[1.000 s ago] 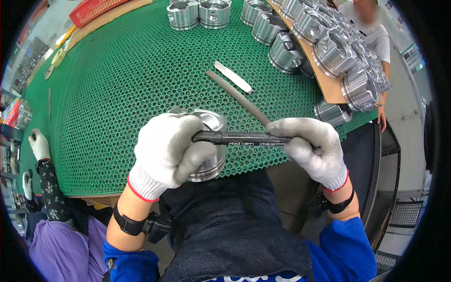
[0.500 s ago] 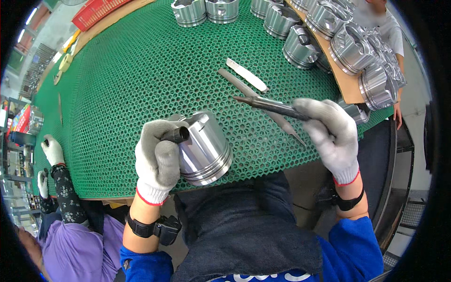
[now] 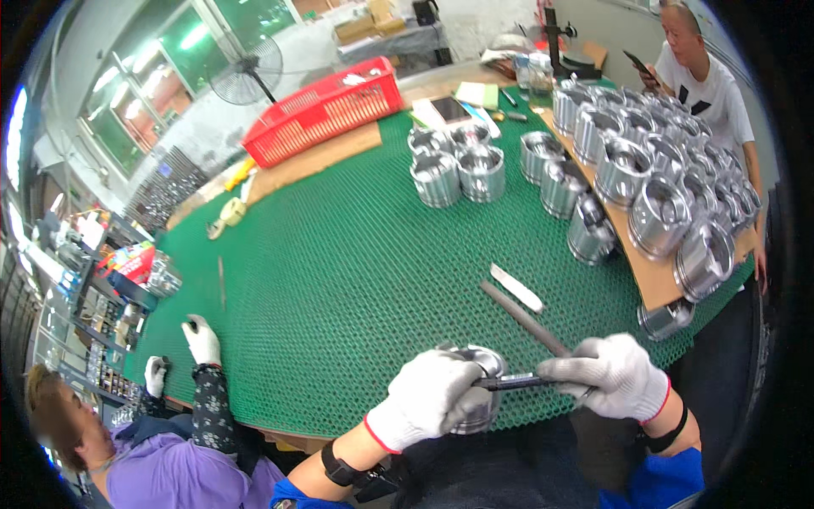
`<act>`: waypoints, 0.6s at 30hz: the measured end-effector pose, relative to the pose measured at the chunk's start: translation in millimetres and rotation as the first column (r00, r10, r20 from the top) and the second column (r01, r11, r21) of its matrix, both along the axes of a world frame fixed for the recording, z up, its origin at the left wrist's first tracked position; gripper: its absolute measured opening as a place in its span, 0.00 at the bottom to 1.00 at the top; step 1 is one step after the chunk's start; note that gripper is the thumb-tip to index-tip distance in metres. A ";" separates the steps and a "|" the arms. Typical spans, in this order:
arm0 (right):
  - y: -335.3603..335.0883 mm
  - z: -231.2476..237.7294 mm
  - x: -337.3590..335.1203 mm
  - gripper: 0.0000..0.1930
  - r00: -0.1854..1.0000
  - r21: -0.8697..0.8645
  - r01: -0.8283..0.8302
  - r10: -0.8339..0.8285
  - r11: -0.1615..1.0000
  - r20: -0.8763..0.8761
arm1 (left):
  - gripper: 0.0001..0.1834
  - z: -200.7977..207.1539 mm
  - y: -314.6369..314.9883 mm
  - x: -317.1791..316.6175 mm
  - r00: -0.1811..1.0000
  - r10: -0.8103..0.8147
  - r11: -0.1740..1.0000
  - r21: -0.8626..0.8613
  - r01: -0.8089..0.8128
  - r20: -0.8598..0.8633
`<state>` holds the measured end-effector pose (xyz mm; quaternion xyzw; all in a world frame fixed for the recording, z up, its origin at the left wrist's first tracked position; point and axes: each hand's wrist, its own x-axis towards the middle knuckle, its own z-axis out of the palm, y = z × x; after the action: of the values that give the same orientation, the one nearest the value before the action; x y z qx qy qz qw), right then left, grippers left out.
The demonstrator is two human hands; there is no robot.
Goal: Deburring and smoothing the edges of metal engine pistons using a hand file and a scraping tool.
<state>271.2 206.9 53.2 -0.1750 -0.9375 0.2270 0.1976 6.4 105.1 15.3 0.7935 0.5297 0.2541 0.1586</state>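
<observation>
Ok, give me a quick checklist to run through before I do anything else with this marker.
1. Hands gloved: ok, left hand and right hand both.
2. Black marker gripped: ok, between both hands.
3. Marker's tip covered: cannot tell, the hands hide both ends.
4. Piston untouched: cannot tell, the left hand overlaps it.
5. White knife apart from the hands: ok, on the green mat.

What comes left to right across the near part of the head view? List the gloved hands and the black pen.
One co-worker's hand → that co-worker's other hand → your left hand → black pen → your right hand.
</observation>
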 end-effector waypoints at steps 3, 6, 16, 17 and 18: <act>3.2 -18.2 0.9 0.15 0.998 -0.165 0.012 -0.021 0.986 -0.054 | 0.22 20.9 6.6 -1.4 1.000 -0.018 0.999 -0.046 0.019 0.007; 10.4 -50.1 15.6 0.15 0.932 -0.206 0.179 -0.233 0.962 -0.279 | 0.28 28.7 19.4 -9.1 0.976 -0.126 0.970 -0.228 0.084 -0.179; 30.2 -106.0 26.8 0.26 0.807 0.238 0.552 -0.584 0.799 0.090 | 0.20 38.7 84.0 -116.2 0.995 0.094 0.963 -0.257 -0.080 0.041; 31.1 -109.1 29.8 0.26 0.800 0.238 0.559 -0.592 0.794 0.098 | 0.20 64.8 102.9 -132.4 0.879 0.450 0.839 -0.415 -0.353 0.162; 31.5 -109.3 29.0 0.26 0.808 0.240 0.543 -0.578 0.805 0.112 | 0.22 64.2 139.2 -196.6 0.409 0.884 0.463 -0.557 -0.689 0.228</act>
<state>300.1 238.4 -56.0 -0.4442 -0.8749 0.0479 0.1868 -190.2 244.4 79.6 0.2986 0.8234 0.3829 0.2938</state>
